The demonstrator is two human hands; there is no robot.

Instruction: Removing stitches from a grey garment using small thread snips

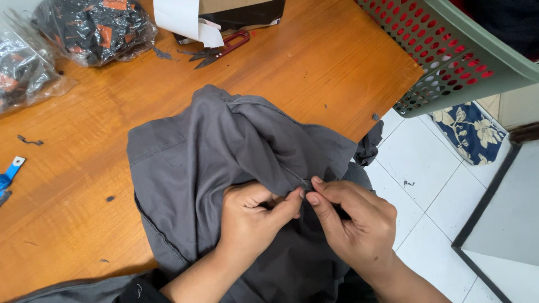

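A dark grey garment (213,151) lies bunched on the wooden table (84,185), part of it hanging over the near edge. My left hand (252,216) pinches a fold of the grey cloth between thumb and fingers. Right beside it, my right hand (351,216) grips the same fold, thumb and forefinger meeting the left thumb at a small metal zipper part (305,182). Both hands sit at the garment's near right side, over the table's corner.
Red-handled thread snips (222,50) lie at the back near a cardboard box with white paper (185,19). Clear bags of black and orange items (92,28) sit back left. A green perforated basket (455,56) stands right, above tiled floor. A blue tag (11,171) lies at the left edge.
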